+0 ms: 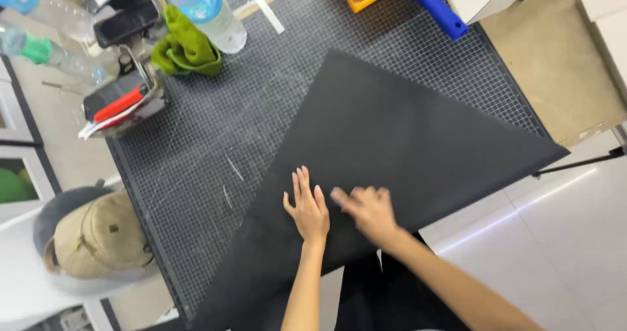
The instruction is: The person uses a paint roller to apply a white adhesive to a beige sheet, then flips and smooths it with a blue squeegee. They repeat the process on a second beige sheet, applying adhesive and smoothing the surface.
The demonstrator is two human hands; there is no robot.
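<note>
Gridded black cutting table (196, 148), pale glossy floor (562, 239), bright even light

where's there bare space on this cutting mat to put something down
Bare gridded mat lies between the green cloth and the black sheet. Both hands, left hand and right hand, press the sheet. The bottles and tool holder corner is crowded.

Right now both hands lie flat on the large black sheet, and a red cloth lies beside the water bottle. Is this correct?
Not quite: the cloth is green, not red, as the head view shows. Both the left hand and the right hand do lie on the black sheet, beside the water bottle.
</note>
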